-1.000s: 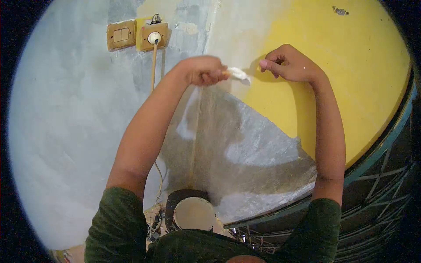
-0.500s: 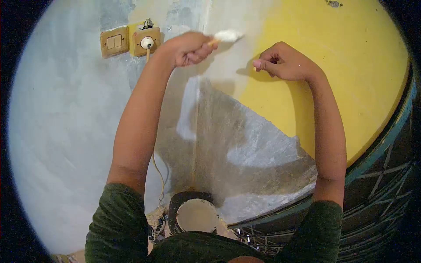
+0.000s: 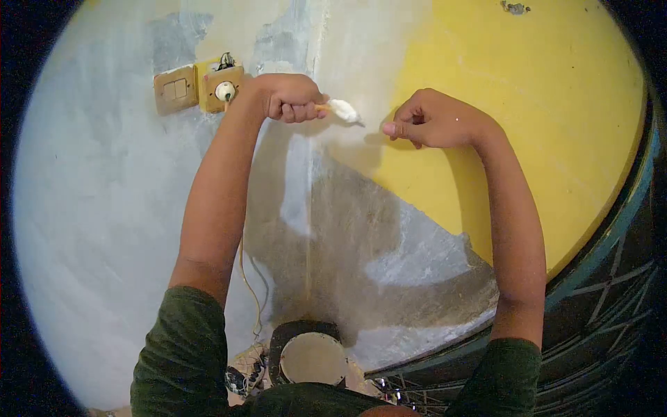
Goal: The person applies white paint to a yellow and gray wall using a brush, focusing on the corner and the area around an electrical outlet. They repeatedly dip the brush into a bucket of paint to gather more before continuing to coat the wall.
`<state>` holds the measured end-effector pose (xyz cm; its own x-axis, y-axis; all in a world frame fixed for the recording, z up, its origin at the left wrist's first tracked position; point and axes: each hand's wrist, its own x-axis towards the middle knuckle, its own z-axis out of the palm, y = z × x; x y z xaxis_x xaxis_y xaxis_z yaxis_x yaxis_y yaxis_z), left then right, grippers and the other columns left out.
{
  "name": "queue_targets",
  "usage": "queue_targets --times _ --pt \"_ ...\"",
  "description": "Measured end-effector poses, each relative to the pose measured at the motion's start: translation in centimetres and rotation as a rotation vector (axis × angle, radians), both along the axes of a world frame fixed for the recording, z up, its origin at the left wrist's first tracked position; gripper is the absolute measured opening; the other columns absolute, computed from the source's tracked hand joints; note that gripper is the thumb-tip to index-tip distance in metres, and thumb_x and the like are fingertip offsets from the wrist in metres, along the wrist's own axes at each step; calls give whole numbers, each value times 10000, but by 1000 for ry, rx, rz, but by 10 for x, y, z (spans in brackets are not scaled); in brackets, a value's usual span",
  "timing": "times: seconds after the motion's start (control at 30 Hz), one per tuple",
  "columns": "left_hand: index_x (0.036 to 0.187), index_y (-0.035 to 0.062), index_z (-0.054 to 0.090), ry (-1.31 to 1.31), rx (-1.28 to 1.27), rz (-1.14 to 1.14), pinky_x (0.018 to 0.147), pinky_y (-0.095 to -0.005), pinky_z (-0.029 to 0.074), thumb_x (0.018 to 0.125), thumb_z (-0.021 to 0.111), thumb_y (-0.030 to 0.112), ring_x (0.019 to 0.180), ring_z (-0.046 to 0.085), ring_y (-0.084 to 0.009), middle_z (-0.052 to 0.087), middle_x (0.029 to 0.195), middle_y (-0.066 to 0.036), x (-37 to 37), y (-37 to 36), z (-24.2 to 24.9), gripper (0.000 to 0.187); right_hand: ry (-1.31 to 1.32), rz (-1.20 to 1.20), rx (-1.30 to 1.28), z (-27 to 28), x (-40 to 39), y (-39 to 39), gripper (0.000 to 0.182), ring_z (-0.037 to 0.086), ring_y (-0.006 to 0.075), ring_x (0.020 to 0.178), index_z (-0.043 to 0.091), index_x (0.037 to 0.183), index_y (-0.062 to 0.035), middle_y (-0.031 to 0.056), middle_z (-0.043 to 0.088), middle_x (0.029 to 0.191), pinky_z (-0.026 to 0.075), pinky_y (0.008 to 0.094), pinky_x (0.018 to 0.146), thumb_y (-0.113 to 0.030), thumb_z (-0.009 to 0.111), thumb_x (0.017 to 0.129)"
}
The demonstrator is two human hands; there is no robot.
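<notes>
closest to the camera are the dark green sleeves (image 3: 179, 347) of the person, and both forearms reach up in front of the wall. the left hand (image 3: 293, 99) has its fingers closed around the light-coloured handle of a small hand tool (image 3: 342, 110). the head of this tool comes out beyond the fingers, on the side of the right hand, and it points a little downward. it is covered with white material, and its narrow tip looks grey. the right hand (image 3: 434, 119) is near the tip but apart from it, in front of the yellow wall area (image 3: 521, 104). its fingers are curled and the thumb points toward the tool; i cannot tell if the thumb presses on the fingers, or if something small is between them.

behind the left hand is the grey-white wall area (image 3: 125, 208). there, a power socket (image 3: 212, 97) holds a white plug (image 3: 225, 90), with loose wires (image 3: 226, 61) just above, and a double light switch (image 3: 176, 89) is beside it. a thin cable (image 3: 243, 278) hangs lower on the wall. far below stands a round bucket (image 3: 314, 358), with pale content, in front of a dark object (image 3: 281, 333).
</notes>
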<state>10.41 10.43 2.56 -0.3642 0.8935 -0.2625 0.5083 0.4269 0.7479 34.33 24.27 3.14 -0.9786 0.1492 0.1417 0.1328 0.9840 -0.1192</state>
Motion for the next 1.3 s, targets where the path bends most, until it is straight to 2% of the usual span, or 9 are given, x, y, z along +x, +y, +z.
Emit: queue_targets --times 0.27,0.37,0.43,0.47,0.53,0.63,0.87,0.97,1.3 --pt "931 37 558 -499 573 -27 276 -158 148 982 429 301 363 226 3 371 546 96 -22 11 8 299 14 45 -35 0 -2 -9 465 497 102 510 677 789 2 31 532 536 398 275 495 -440 579 898" --pt "941 22 585 -238 759 24 311 -171 226 984 422 310 403 279 -1 382 547 86 -5 0 24 334 15 94 -34 -7 -4 -2 441 471 95 503 645 739 0 16 505 526 384 275 491 -402 581 908" --pt "930 13 634 242 925 244 425 -294 423 970 437 299 480 509 -133 545 580 -18 -1 -1 37 349 23 129 -24 -7 -5 -4 443 446 89 496 613 686 -4 3 476 514 369 276 484 -385 583 911" --pt "930 13 634 244 926 241 425 -294 423 970 437 299 480 509 -133 545 580 -18 -5 3 43 349 -3 108 13 -7 -5 -5 455 412 86 493 547 637 -15 -9 437 506 348 279 479 -376 586 911" --pt "928 24 661 1241 1108 544 642 -438 499 940 465 299 698 632 -332 664 751 -144 -22 21 60 338 -30 80 52 -8 -4 -5 482 378 83 489 481 588 -26 -22 398 498 328 282 473 -368 589 910" --pt "937 46 677 1329 1172 537 761 -472 485 906 500 302 851 615 -415 660 899 -200 -31 45 76 313 -7 143 20 -9 -6 -7 491 313 84 497 388 569 -40 -33 336 500 291 295 470 -331 591 909" --pt "904 38 694 1129 1021 352 783 -433 504 881 526 275 843 639 -391 672 908 -196 -49 35 37 291 45 207 90 -12 -9 -2 448 275 94 504 406 575 -28 -13 310 503 277 303 472 -272 584 906" --pt "986 84 693 1229 330 584 829 -412 512 741 584 263 948 656 -302 685 1015 -138 -17 -9 50 323 72 214 89 -12 -12 1 448 276 99 503 411 586 -13 0 300 505 277 306 471 -276 590 903" --pt "956 68 689 1266 523 662 776 -416 518 688 604 249 930 657 -312 683 981 -162 -24 15 58 335 72 192 114 -15 -13 -2 433 285 104 498 446 590 3 8 319 493 288 305 475 -265 611 886"
